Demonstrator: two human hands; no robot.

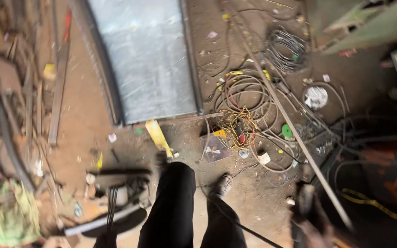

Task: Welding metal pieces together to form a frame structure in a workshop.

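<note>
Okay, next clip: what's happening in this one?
A person in black trousers stands on a dirt workshop floor, seen from above, one foot in a sandal forward. Neither hand is in view, so nothing is being handled. Ahead lies a grey metal sheet in a frame. To the right are coiled cables, a tangle of yellow wire and a long metal rod. Scrap metal lies at the left.

Tangled yellow wires [239, 128] (on dirt floor)
</note>
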